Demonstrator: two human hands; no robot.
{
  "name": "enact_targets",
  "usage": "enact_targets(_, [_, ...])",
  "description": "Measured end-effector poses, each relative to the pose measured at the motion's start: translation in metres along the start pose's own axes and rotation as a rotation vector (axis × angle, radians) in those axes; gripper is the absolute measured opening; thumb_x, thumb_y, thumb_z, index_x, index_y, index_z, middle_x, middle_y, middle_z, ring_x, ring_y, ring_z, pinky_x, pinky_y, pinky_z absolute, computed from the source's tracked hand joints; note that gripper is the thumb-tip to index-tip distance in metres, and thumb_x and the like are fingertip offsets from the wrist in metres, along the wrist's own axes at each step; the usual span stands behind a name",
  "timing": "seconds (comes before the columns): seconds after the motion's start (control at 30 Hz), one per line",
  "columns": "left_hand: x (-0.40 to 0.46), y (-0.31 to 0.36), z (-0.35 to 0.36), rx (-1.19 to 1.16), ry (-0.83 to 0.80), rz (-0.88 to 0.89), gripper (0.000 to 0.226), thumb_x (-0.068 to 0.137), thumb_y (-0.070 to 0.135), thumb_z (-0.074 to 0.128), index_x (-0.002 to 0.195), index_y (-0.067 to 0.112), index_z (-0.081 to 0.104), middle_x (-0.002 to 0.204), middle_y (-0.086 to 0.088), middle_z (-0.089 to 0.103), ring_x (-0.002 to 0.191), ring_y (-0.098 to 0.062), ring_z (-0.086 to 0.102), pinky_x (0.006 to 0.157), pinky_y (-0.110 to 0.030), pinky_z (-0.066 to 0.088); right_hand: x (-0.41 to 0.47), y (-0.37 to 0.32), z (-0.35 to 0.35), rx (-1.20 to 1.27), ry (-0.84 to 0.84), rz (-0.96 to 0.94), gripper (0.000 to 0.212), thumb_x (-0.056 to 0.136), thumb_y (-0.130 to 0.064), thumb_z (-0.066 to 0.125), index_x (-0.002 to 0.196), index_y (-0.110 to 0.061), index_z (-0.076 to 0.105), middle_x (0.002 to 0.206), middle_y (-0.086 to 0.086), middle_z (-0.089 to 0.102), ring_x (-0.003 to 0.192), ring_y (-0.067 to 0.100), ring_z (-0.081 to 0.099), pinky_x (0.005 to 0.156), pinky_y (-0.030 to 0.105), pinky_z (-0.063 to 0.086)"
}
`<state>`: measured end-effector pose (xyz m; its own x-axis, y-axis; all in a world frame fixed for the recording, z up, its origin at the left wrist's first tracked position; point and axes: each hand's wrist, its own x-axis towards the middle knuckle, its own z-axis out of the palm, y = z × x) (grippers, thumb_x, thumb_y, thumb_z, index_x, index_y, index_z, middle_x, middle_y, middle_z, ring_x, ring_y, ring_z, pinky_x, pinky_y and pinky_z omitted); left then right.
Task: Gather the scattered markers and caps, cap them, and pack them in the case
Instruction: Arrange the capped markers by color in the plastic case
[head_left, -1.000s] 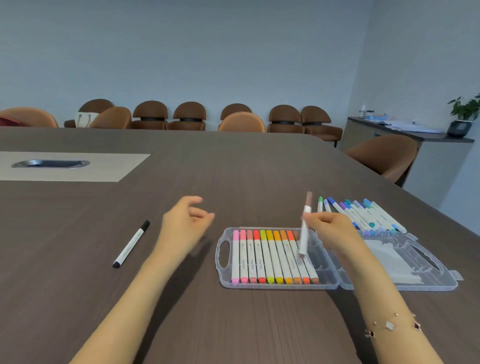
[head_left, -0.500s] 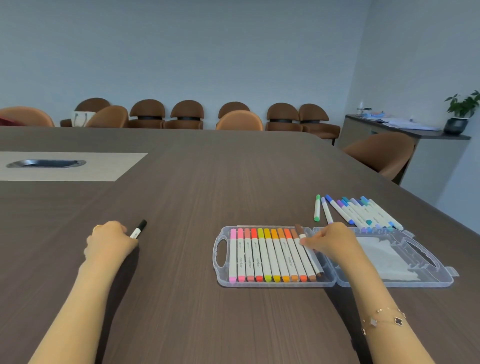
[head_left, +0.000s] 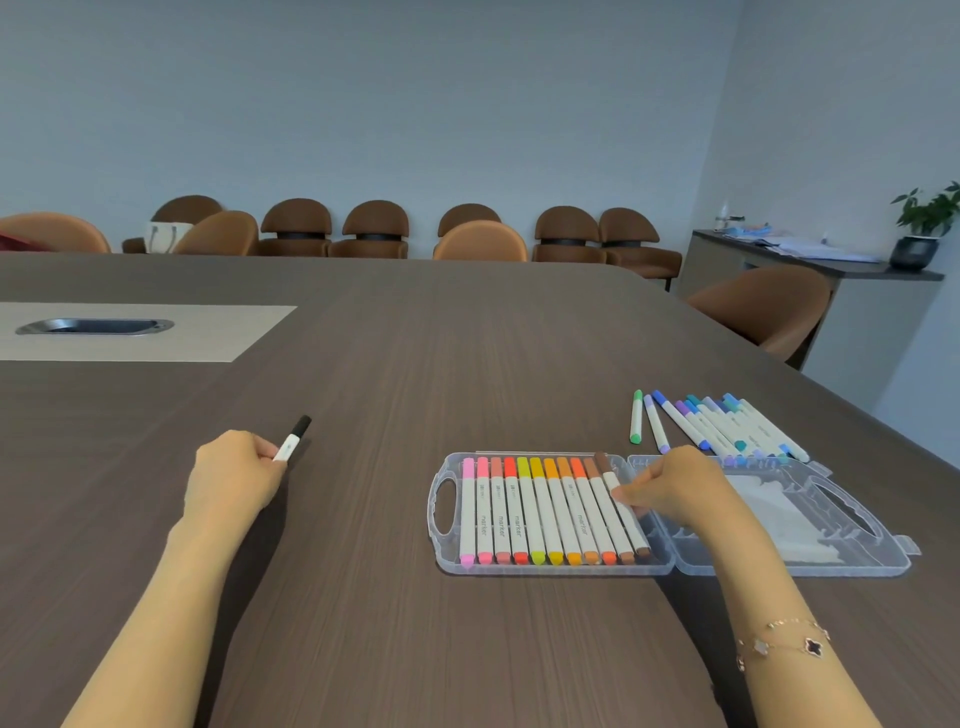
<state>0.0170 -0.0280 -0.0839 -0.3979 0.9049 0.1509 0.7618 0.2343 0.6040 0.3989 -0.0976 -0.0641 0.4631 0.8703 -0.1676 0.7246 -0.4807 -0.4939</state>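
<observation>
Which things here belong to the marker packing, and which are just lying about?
Job:
black marker, gripped by left hand
brown marker, pressed into row by right hand
open clear case
loose green, blue and purple markers behind it

Lying about:
chairs
potted plant
papers on sideboard

Between your left hand (head_left: 234, 480) and the open case (head_left: 550, 564) you have bare table (head_left: 395, 364). Behind the case, loose markers (head_left: 722, 428) block the right side; the lid (head_left: 789, 558) lies flat.
</observation>
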Motion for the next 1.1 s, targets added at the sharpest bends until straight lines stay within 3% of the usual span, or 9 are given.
enact_targets(0.17, [-0.006,0.011,-0.002,-0.117,0.071,0.085,0.018,0.088,0.012,0.060,0.100,0.007,0.072,0.085,-0.005,0.066,0.074,-0.024,0.058,0.070,-0.032,0.048,0.003,0.001,0.000,-0.063,-0.025,0.019,0.033,0.081,-0.035,0.071,0.096,-0.006,0.068,0.078,0.004,0.063,0.063,0.012,0.054,0.060,0.023,0.044])
enact_targets(0.3, [-0.018,0.028,-0.003,-0.288,0.025,0.070,0.018,0.089,0.016,0.062,0.104,0.010,0.070,0.090,0.000,0.062,0.079,-0.016,0.055,0.067,-0.022,0.041,0.005,-0.001,0.000,-0.119,-0.072,0.012,0.028,0.086,-0.034,0.066,0.091,-0.006,0.067,0.078,0.004,0.062,0.064,0.011,0.053,0.065,0.022,0.043])
enact_targets(0.43, [-0.031,0.047,0.001,-0.629,-0.178,0.010,0.019,0.086,0.016,0.069,0.103,0.011,0.072,0.098,-0.003,0.070,0.086,-0.017,0.063,0.072,-0.021,0.048,0.005,-0.003,0.001,-0.152,-0.067,0.005,0.028,0.084,-0.036,0.067,0.088,-0.009,0.064,0.071,0.002,0.057,0.062,0.012,0.052,0.070,0.025,0.049])
enact_targets(0.5, [-0.045,0.065,0.005,-0.732,-0.298,0.033,0.016,0.085,0.013,0.069,0.100,0.013,0.072,0.093,-0.001,0.070,0.080,-0.014,0.064,0.062,-0.013,0.051,0.004,-0.002,0.000,-0.131,-0.014,-0.002,0.029,0.082,-0.037,0.069,0.073,-0.013,0.057,0.064,0.001,0.051,0.057,0.011,0.050,0.065,0.024,0.048])
enact_targets(0.6, [-0.075,0.099,0.018,-0.735,-0.429,0.142,0.012,0.083,0.015,0.072,0.094,0.019,0.073,0.086,0.006,0.071,0.073,-0.008,0.065,0.057,-0.009,0.052,-0.007,-0.006,-0.002,0.134,0.099,-0.134,0.021,0.084,-0.035,0.069,0.076,-0.016,0.063,0.070,-0.001,0.058,0.062,0.008,0.052,0.058,0.020,0.041])
enact_targets(0.73, [-0.113,0.137,0.044,-0.659,-0.546,0.246,0.014,0.081,0.023,0.074,0.094,0.025,0.074,0.086,0.010,0.072,0.080,-0.004,0.067,0.070,-0.018,0.056,-0.035,-0.031,-0.007,0.577,-0.037,-0.314,0.022,0.087,-0.043,0.061,0.084,-0.023,0.070,0.078,-0.015,0.064,0.076,-0.002,0.053,0.062,0.018,0.040])
enact_targets(0.87, [-0.134,0.155,0.063,-0.665,-0.535,0.288,0.016,0.081,0.024,0.074,0.096,0.021,0.074,0.087,0.006,0.073,0.075,-0.005,0.067,0.059,-0.011,0.053,-0.036,-0.031,-0.007,0.664,-0.063,-0.275,0.030,0.086,-0.046,0.060,0.092,-0.020,0.073,0.076,-0.013,0.065,0.071,0.001,0.052,0.057,0.019,0.038])
enact_targets(1.0, [-0.145,0.166,0.076,-0.665,-0.540,0.288,0.018,0.081,0.024,0.073,0.098,0.019,0.072,0.088,0.006,0.070,0.079,-0.009,0.066,0.061,-0.013,0.054,-0.029,-0.023,-0.007,0.682,-0.038,-0.248,0.019,0.087,-0.037,0.063,0.088,-0.019,0.069,0.078,-0.009,0.063,0.070,0.004,0.054,0.059,0.018,0.040])
enact_targets(1.1, [-0.149,0.167,0.083,-0.669,-0.600,0.328,0.016,0.081,0.025,0.074,0.096,0.025,0.069,0.088,0.009,0.069,0.081,-0.009,0.067,0.071,-0.019,0.057,-0.021,-0.016,-0.009,0.717,-0.038,-0.240,0.017,0.089,-0.028,0.063,0.104,-0.020,0.064,0.085,-0.010,0.060,0.074,0.003,0.053,0.058,0.017,0.040])
